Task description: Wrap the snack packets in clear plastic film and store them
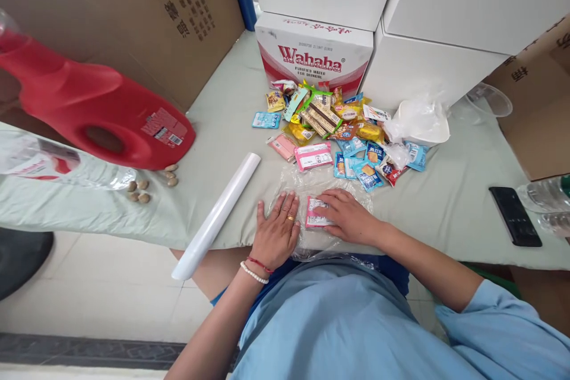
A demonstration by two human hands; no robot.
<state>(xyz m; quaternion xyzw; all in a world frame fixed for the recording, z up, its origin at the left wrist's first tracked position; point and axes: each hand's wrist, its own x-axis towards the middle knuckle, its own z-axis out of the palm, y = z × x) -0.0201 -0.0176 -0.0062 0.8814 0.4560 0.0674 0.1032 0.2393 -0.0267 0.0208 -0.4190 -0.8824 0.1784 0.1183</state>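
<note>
A sheet of clear plastic film [291, 181] lies wrinkled at the table's front edge, in front of my body. My left hand [276, 227] rests flat on the film's left part, fingers stretched out and holding nothing. On the film lies a small pink-and-white packet [313, 214]. My right hand [345, 215] grips that packet from the right, its fingers partly covering it. Just beyond the film are another pink-and-white packet [313, 156] and a paler pink packet [283, 147]. To the left, a white roll [218, 214] lies slanting over the table edge.
Mixed wrapped snacks [320, 116] are heaped before a Wahaha carton [312, 50]. A white bowl with plastic bags [418, 122] stands right of them. A red jug [102, 113], plastic bottle [66, 163] and several brown nuts [143, 185] lie left; a black phone [515, 215] lies right.
</note>
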